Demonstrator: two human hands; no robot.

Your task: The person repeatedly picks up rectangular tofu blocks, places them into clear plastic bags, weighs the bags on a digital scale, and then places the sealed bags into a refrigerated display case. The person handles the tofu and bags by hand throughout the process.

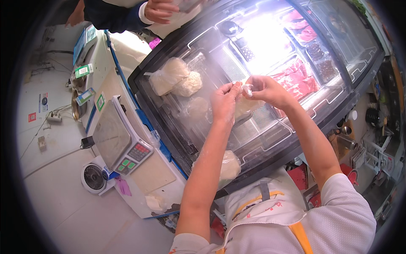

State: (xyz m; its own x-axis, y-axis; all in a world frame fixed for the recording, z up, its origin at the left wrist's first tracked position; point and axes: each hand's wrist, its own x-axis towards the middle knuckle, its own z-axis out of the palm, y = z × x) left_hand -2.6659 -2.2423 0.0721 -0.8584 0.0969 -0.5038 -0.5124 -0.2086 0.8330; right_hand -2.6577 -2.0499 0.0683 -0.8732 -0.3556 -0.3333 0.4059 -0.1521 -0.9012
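My left hand [224, 100] pinches the gathered neck of a clear plastic bag [248, 108] between thumb and fingertips. Just to its right, my right hand [269, 92] grips a twisted end of the same bag's plastic. The bag's pale contents hang below my hands, above the glass top of a display case [215, 133]; my fingers partly hide them. Left of my hands, a bag of pale food [171, 74], a whitish clump in plastic [189, 84] and another clear bag [196, 108] rest on the glass. One more wrapped pale bundle [231, 165] sits beside my left forearm.
Raw meat slices [296, 79] lie inside the case, under a bright light. Left of it, a digital scale [122, 136] with a keypad stands on a white counter [173, 187], near a small fan [93, 177]. Another person's hand [161, 11] is at the top.
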